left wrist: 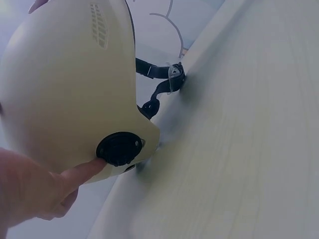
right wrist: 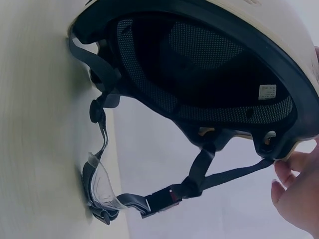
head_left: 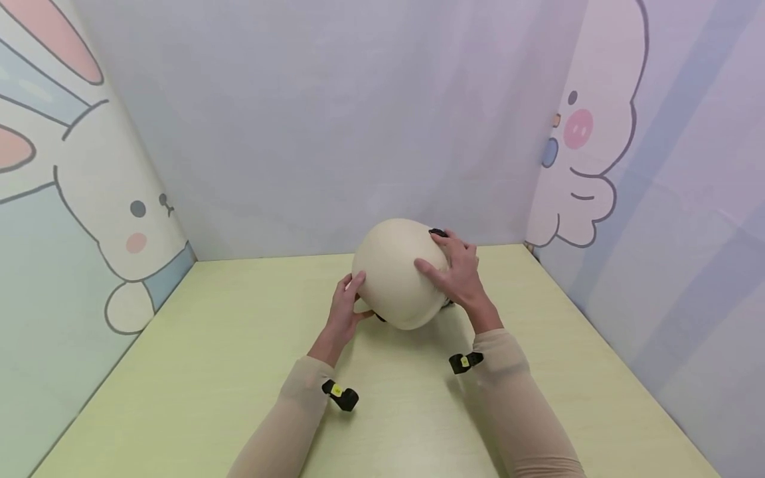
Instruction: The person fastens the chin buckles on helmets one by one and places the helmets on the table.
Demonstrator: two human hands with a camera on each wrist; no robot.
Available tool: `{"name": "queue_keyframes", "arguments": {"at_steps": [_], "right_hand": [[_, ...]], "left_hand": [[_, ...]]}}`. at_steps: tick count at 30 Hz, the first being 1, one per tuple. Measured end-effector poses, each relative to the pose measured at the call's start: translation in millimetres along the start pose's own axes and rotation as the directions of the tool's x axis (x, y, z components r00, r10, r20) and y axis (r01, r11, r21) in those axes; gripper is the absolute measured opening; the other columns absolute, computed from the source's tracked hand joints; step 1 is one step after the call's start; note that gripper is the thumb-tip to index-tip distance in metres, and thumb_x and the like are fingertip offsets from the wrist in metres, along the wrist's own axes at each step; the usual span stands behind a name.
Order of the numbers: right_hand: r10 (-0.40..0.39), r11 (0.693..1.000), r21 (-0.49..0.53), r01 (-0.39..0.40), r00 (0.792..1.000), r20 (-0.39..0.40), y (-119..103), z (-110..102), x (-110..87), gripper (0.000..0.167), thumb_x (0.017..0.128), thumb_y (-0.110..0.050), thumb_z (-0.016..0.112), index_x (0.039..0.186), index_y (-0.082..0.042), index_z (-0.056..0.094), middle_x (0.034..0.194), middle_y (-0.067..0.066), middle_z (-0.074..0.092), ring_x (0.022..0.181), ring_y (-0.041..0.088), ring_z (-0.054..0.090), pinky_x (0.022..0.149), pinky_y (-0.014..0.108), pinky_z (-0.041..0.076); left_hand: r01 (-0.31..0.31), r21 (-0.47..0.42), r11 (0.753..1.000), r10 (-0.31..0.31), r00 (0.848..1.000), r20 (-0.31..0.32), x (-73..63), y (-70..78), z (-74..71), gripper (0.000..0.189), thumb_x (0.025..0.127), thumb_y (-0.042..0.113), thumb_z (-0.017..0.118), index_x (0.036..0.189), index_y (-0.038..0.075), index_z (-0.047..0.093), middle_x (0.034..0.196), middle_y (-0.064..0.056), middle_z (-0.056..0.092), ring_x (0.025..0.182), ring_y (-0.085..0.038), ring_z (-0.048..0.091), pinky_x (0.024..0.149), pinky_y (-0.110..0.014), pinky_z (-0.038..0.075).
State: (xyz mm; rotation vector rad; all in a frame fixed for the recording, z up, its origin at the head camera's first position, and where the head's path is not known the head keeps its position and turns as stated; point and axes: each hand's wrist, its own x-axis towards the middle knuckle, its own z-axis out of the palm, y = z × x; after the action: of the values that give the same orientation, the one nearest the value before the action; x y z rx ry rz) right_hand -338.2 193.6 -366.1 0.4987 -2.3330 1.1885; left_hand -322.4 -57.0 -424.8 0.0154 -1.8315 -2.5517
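A cream helmet (head_left: 399, 272) is held tilted over the table between both hands. My left hand (head_left: 343, 309) grips its left side; in the left wrist view a digit touches the rim of a round black knob (left wrist: 119, 148) on the shell. On the other side my right hand (head_left: 463, 271) holds the helmet, thumb on the smooth shell and fingers around by another black knob (head_left: 438, 233). The right wrist view looks into the dark padded lining (right wrist: 199, 50). Below it a buckled black chin strap (right wrist: 162, 198) hangs, with a clear curved chin piece (right wrist: 103, 183) near the tabletop.
The pale wood-grain table (head_left: 239, 345) reaches back to a plain light curtain (head_left: 335, 133). Panels with a cartoon rabbit (head_left: 101, 199) and another white cartoon figure (head_left: 597, 133) flank it. A black camera is strapped on each wrist.
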Motion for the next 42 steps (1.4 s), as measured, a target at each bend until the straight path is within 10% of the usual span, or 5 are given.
{"name": "queue_keyframes", "arguments": {"at_steps": [8,42], "right_hand": [[-0.01,0.987,0.159,0.015,0.999,-0.034,10,-2,-1.0,0.053,0.089,-0.039,0.07,0.132,-0.009,0.065,0.166,0.005,0.015,0.152,0.028,-0.002,0.113,0.069,0.009],[-0.036,0.91,0.415,0.011,0.998,0.053,2,-2,-4.8,0.056,0.091,-0.015,0.061,0.141,0.004,0.043,0.159,0.019,0.023,0.142,0.039,0.029,0.104,0.061,0.037]], "left_hand": [[-0.002,0.022,1.0,0.001,0.999,0.04,0.6,0.0,-1.4,0.076,0.095,0.049,0.062,0.152,0.009,0.031,0.154,-0.017,0.029,0.139,-0.038,0.032,0.098,-0.07,0.038],[-0.004,0.04,0.999,0.002,0.998,0.056,-0.5,2.1,-0.9,0.077,0.096,0.048,0.062,0.153,0.009,0.028,0.155,-0.017,0.028,0.141,-0.038,0.031,0.099,-0.069,0.038]]}}
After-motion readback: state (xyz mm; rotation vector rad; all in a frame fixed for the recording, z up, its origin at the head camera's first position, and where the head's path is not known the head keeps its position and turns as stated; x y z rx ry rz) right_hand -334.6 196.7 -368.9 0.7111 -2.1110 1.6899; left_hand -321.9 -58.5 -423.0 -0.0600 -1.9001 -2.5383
